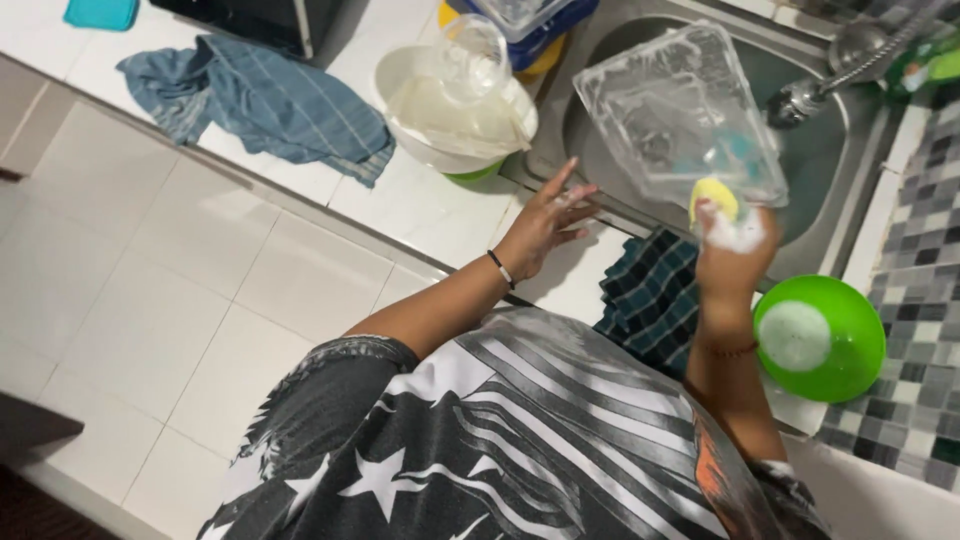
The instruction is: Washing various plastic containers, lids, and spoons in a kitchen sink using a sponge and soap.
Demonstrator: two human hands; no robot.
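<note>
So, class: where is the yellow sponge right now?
In the head view, the yellow sponge sits right of centre, in the soapy right hand, against the clear tray.

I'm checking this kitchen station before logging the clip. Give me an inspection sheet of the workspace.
Surface: white tiled counter beside a steel sink.
Job's things: clear plastic container, soapy, held over the sink; yellow sponge pressed on its lower edge.
Clutter: blue-grey cloth; white bowl with a clear jar in it; green bowl holding foam; dark checked cloth on the sink's edge.
Grippers: right hand, covered in foam, grips the sponge and container; left hand open, fingers spread, holding nothing.
Cables: nothing seen.
Surroundings: spray hose over the sink; mosaic tiles at right.
</note>
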